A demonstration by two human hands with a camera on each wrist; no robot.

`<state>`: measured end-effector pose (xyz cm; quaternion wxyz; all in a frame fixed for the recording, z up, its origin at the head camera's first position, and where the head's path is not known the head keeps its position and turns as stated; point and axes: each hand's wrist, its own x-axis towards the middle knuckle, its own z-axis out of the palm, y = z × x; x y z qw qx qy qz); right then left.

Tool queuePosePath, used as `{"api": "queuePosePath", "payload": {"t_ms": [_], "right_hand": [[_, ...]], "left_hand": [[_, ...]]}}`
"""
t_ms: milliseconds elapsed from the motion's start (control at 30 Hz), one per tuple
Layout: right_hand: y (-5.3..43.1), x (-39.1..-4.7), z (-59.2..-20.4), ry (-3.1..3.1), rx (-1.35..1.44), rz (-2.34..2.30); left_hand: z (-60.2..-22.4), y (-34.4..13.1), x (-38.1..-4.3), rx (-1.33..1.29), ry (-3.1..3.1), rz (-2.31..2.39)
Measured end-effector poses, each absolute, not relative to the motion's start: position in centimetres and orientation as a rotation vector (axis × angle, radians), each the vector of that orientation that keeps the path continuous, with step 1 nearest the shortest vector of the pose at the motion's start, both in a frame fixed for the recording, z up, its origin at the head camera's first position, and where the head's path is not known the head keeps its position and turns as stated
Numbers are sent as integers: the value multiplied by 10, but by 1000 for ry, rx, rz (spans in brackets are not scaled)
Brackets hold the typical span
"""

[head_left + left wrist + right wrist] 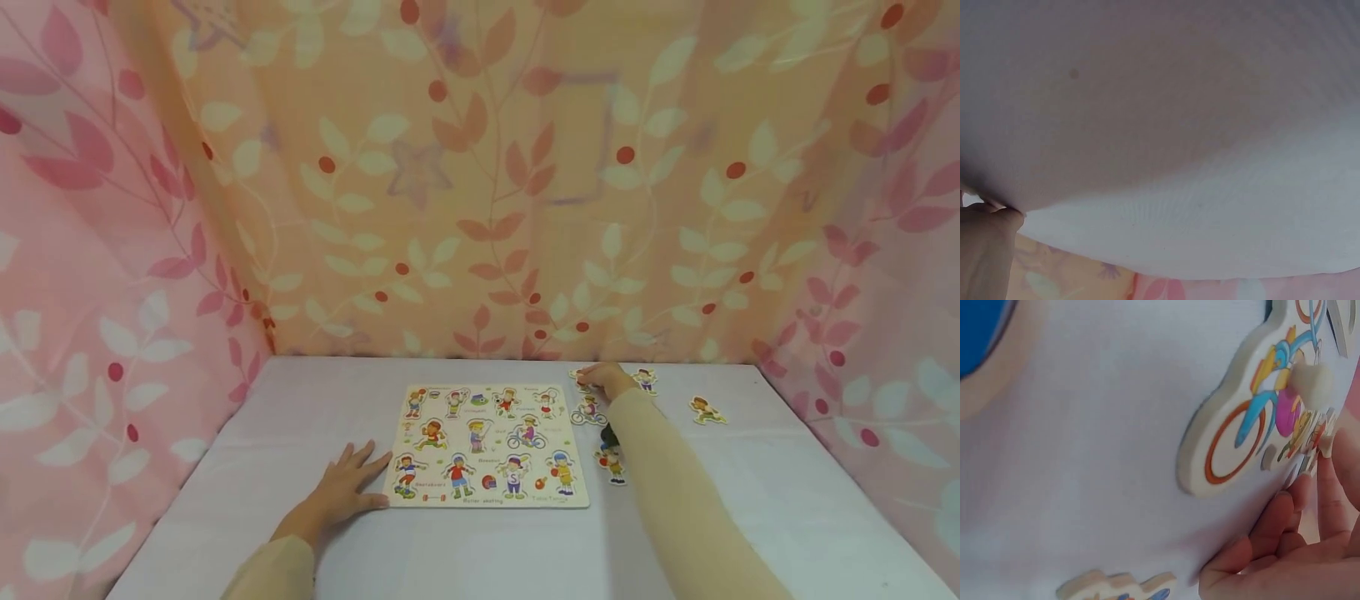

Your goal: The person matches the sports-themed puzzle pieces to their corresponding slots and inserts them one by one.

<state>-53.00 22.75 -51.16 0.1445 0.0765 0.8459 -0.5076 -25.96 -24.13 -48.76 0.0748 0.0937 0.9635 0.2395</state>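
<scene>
Fingers (363,452) of the left hand (337,485) wide apart, gripping nothing, at the left edge of the puzzle board (525,502) on the bench (300,417). Past its right edge, a sleeve (675,483) low beside a loose figure piece (615,468) and the bicycle piece (588,410), perhaps liable to drag either askew. Farthest, the right hand (611,382) bent-fingered at the peg (1327,444) of a far piece (574,374), pinch or mere touch impossible to tell, a slip possible from an off-centre hold, that piece's picture mostly hidden.

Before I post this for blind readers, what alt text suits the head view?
A person's right hand pinches a puzzle piece among others, right of a board printed with sports figures; the left hand rests at the board's left edge. Leaf-patterned fabric hangs behind.
</scene>
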Motion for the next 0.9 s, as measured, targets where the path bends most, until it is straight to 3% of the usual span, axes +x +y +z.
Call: {"api": "queuePosePath", "payload": {"t_ms": [333, 533, 900], "right_hand": [[200, -475, -464, 2564, 347, -1372], [209, -472, -465, 2489, 456, -1436], [219, -461, -452, 2286, 267, -1646]], "left_hand": [[-484, -241, -253, 276, 2893, 731], [-486, -237, -252, 261, 2882, 746], [-488, -237, -252, 242, 2877, 737]]}}
